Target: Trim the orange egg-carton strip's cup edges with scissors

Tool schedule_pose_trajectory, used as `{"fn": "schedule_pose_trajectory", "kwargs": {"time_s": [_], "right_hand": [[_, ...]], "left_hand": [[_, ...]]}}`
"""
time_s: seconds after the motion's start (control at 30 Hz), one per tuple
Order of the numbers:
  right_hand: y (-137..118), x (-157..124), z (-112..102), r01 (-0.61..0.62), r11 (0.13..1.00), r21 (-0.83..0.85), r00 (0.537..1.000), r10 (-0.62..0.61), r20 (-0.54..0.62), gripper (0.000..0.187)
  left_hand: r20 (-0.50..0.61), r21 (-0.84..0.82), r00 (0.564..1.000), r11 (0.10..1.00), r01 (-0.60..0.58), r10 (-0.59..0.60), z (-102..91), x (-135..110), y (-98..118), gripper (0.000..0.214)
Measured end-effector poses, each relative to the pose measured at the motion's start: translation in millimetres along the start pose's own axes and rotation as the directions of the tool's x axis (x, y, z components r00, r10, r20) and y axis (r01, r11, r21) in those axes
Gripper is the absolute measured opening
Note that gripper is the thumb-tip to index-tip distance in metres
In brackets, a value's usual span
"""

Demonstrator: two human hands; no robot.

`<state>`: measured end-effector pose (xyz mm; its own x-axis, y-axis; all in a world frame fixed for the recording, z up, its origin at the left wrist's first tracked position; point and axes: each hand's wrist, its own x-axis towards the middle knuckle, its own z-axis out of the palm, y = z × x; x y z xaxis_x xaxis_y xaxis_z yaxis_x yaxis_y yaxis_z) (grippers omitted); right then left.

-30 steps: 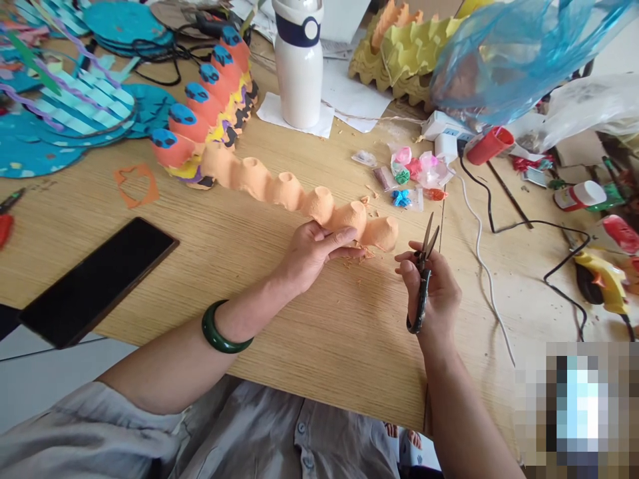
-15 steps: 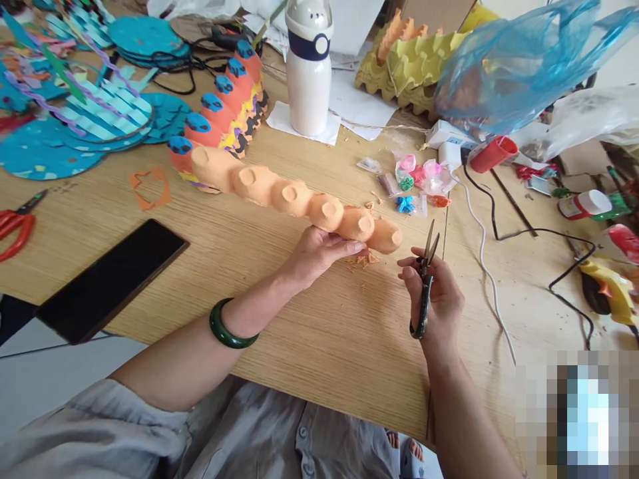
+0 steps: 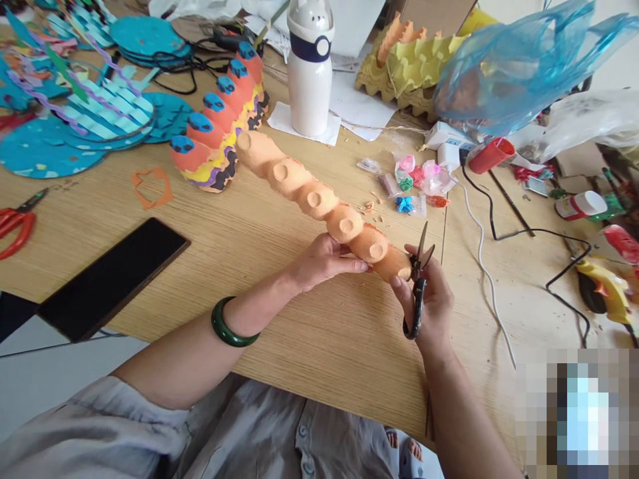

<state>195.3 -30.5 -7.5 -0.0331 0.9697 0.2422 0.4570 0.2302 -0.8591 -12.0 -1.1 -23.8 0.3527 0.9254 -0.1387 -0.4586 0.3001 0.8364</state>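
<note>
A strip of orange egg carton point(image 3: 317, 197) with a row of rounded cups runs slantwise over the table, cup bottoms up. My left hand point(image 3: 324, 263) grips its near edge, thumb in front and fingers underneath. In my right hand point(image 3: 432, 299) is a pair of black-handled scissors point(image 3: 417, 293), blades parted and pointing away from me. My right thumb and fingers also touch the strip's right end cup. Beyond the strip's far end stands a painted egg carton piece point(image 3: 219, 120), red, yellow, purple and black with blue tops.
A phone point(image 3: 114, 279) and red-handled scissors point(image 3: 20, 226) lie at left, near an orange paper scrap point(image 3: 152, 187). A white bottle point(image 3: 310, 73) stands at the back. Small coloured packets point(image 3: 419, 176), a power strip point(image 3: 444, 136), cables and a yellow glue gun point(image 3: 606, 286) occupy the right.
The orange strip has swung, its far end moving right and its near end coming down toward me. My right hand has moved left and now touches the strip's end.
</note>
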Motion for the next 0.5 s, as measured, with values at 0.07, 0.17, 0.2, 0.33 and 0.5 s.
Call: {"fn": "schedule_pose_trajectory", "kwargs": {"time_s": [0.07,0.17,0.2,0.33,0.5], "right_hand": [[-0.5,0.8,0.1,-0.031,0.999,-0.009,0.999,0.031,-0.014,0.048],[-2.0,2.2,-0.1,-0.064,0.998,0.019,0.997,0.065,-0.032,0.042],[-2.6,2.6,-0.2,-0.071,0.997,0.033,0.997,0.072,-0.032,0.042],[-4.5,3.3,-0.7,-0.125,0.989,0.076,0.99,0.129,-0.049,0.041],[0.5,4.4,-1.5,-0.174,0.97,0.17,0.971,0.197,-0.134,0.045]], "left_hand": [[0.024,-0.024,1.0,1.0,0.006,-0.005,0.0,0.3,0.2,0.038],[0.084,-0.06,0.996,0.998,0.015,-0.009,1.3,0.7,2.0,0.038],[0.097,-0.064,0.995,0.998,0.019,-0.013,1.8,0.8,2.5,0.038],[0.094,-0.066,0.993,0.995,0.071,-0.064,2.8,1.9,1.4,0.039],[0.029,-0.098,0.99,0.985,0.142,-0.14,2.4,2.9,-2.0,0.042]]}}
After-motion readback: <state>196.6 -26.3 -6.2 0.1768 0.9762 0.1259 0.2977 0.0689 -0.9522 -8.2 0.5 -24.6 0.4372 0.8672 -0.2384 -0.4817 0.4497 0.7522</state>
